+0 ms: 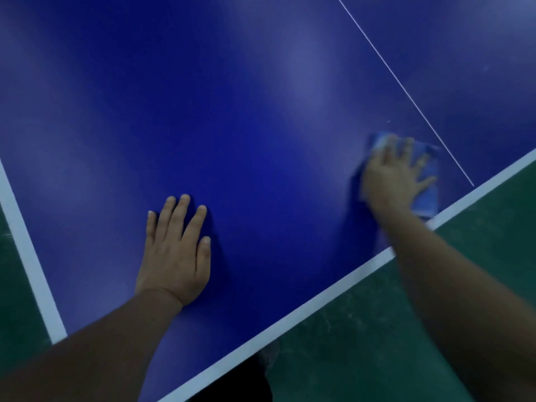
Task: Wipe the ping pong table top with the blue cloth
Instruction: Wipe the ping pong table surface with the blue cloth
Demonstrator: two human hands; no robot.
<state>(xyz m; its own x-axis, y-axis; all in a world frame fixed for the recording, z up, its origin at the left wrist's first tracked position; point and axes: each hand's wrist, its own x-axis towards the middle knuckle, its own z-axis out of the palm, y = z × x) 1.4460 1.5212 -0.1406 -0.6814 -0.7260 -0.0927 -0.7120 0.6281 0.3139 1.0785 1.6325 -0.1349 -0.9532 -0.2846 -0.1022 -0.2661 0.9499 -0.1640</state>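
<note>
**Blue on blue: our cloth at the table's near edge**

Green flooring (377, 329), scuffed with pale marks, fills the lower right of the frame and a strip at the far left, nearest to us below the table's rim. Our two bare forearms reach up from the bottom corners across it.

Above the floor runs the ping pong table top (246, 111), a smooth, deep-blue sheet with soft glare patches, bordered by a broad white band along the near edge and another down the left side. A thin white centre line (406, 94) slants from the top of the frame down to the right-hand part of the near edge.

Our left hand (174, 250) lies flat on the bare surface at lower centre, fingers straight and slightly fanned, holding nothing.

Further right, our right hand (397, 175) is spread wide, palm down, pressing the blue cloth (429, 192) against the table. This hand is motion-blurred, yet the fingers read as extended rather than curled round the fabric. The cloth is a paler, softer blue than the table, a folded rectangular pad showing past the fingertips and beside the palm. It sits just left of the centre line, its lower corner touching the white edge band.
</note>
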